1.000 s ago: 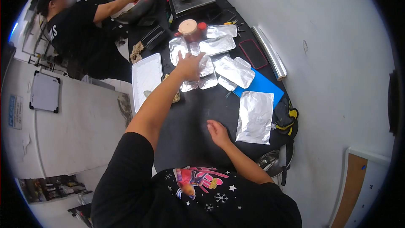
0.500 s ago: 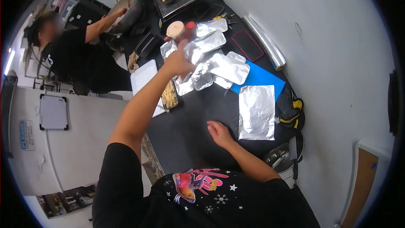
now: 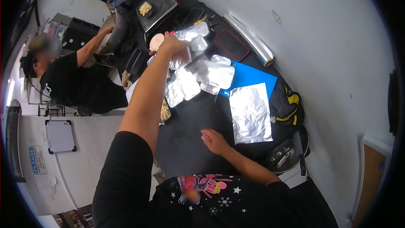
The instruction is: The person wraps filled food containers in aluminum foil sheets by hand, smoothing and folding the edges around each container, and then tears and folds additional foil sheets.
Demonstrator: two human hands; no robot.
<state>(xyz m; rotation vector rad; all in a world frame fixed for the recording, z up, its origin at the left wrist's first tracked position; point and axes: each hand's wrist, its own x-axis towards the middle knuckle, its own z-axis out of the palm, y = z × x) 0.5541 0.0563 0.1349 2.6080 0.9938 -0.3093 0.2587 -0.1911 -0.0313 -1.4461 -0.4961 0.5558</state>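
My left hand [image 3: 171, 44] reaches forward over a cluster of foil-covered trays [image 3: 183, 85]. Its fingertips are beside a red lid [image 3: 172, 33], next to a tub with a pale pink lid [image 3: 156, 41]. Most of those fingers are hidden, so I cannot tell whether they grip anything. Nearer my body, my right hand [image 3: 216, 142] hovers by the black table [image 3: 179, 137], empty, with its fingers loosely apart. To its right lies a flat, creased sheet of foil [image 3: 251, 113], partly over a blue folder [image 3: 253, 78]. An uncovered tray of pale food pieces [image 3: 165, 112] shows beside my left forearm.
A foil roll [image 3: 249, 38] lies along the wall near a red-edged phone [image 3: 232, 44]. A black-and-yellow bag [image 3: 287, 105] is at the right. At the far end, a scale [image 3: 162, 10] bears food. Another person [image 3: 71, 71] works at a wok [image 3: 114, 31].
My left hand has moved farther forward, from above the trays to the red lid. My right hand stays near the same place. The view has shifted slightly.
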